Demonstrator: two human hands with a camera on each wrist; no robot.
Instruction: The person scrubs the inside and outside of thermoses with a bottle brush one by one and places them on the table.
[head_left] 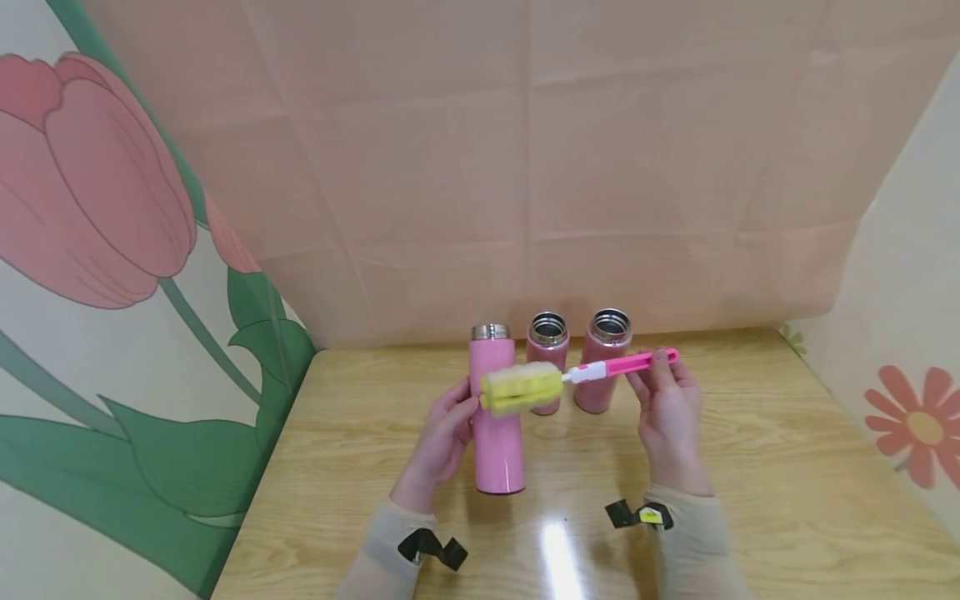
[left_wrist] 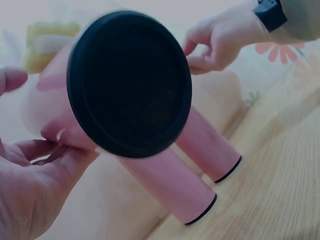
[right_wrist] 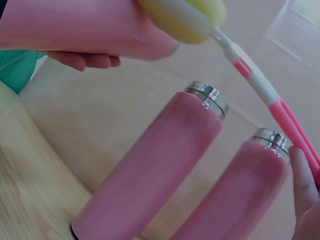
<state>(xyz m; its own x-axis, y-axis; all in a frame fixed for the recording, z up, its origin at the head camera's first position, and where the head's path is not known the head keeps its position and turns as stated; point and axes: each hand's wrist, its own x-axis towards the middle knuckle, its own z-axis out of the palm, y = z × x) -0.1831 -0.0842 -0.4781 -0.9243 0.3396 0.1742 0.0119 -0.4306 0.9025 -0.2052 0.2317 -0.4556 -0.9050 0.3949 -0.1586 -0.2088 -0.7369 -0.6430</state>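
My left hand grips a pink steel bottle around its side, thumb toward the front. The bottle is held up off the table with its metal neck at the top; its black base faces the left wrist camera. Between the thumb and fingers of my right hand is the pink handle of a bottle brush, pointing left. The brush's yellow and white sponge head overlaps the upper part of the held bottle in the head view, outside its mouth.
Two more pink bottles without lids, one in the middle and one on the right, stand upright behind the brush, near the back of the wooden table. A pinkish cloth hangs along the back edge.
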